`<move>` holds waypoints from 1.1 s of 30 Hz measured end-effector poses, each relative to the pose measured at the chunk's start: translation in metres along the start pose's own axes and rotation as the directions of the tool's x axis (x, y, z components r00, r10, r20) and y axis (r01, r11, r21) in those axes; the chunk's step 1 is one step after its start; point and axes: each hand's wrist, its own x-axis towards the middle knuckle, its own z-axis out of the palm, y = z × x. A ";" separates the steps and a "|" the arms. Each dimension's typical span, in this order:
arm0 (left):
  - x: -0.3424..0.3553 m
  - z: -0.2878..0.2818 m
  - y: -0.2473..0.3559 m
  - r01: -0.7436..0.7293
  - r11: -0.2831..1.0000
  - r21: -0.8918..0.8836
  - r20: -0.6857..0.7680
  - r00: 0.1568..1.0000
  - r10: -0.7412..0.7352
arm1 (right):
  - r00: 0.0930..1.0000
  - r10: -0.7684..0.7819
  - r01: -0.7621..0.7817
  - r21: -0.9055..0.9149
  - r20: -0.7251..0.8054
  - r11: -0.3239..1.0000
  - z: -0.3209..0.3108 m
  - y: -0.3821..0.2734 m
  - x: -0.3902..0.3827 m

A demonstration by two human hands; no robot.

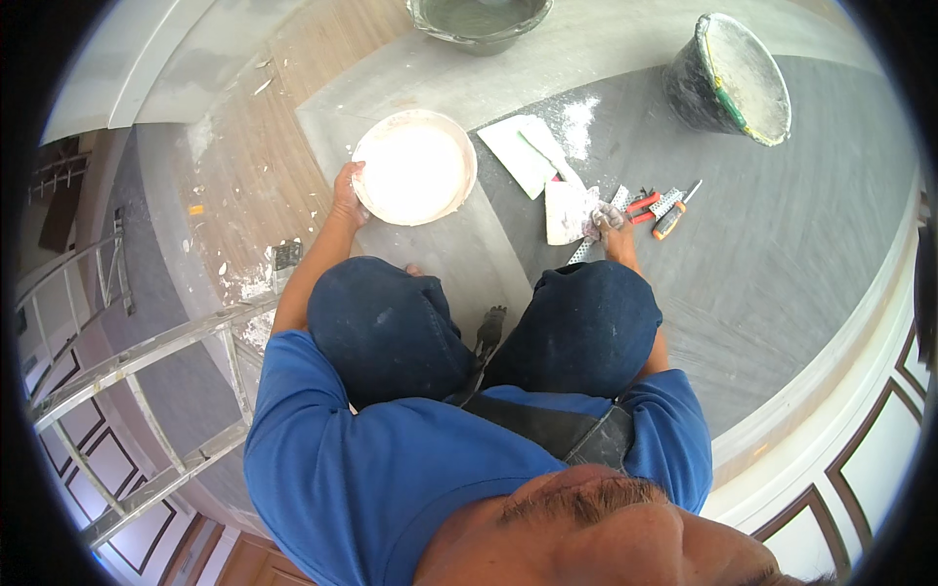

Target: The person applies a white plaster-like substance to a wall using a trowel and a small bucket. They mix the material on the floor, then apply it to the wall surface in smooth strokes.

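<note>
At the left, my left hand (350,192) grips the rim of a round tub (360,203) whose inside shows bright white. My right hand (613,230), dusted white, is closed at the edge of a flat, plaster-smeared square blade (569,215), apparently a wide scraper; its handle is hidden. Just beyond lies a pale green-white flat plate (513,156) with a white-smeared handle-like piece across it. Perforated metal strips (580,251) lie under and beside my right hand. Right of it are red-handled pliers (642,205) and an orange-black screwdriver (670,223).
A dark bucket (692,93) caked with whitish material stands at the far right. A dark basin (481,37) holding greyish liquid sits at the far edge. A metal ladder (147,376) lies at the left. White powder (578,127) and flakes mark the floor; a small dark-bladed tool (287,256) lies left.
</note>
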 end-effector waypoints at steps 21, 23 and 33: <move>-0.016 -0.009 0.005 -0.045 0.999 0.031 -0.019 0.999 0.045 | 0.936 -0.281 0.297 -0.905 0.213 0.304 0.093 -0.077 0.078; -0.016 -0.010 0.006 -0.046 0.999 0.013 -0.024 0.999 0.046 | 0.932 -0.285 0.323 -0.870 0.224 0.373 0.078 -0.077 0.075; 0.001 -0.008 0.005 -0.050 0.999 -0.007 -0.046 0.998 0.050 | 0.909 -0.149 0.402 -0.914 0.390 0.062 0.030 -0.037 -0.002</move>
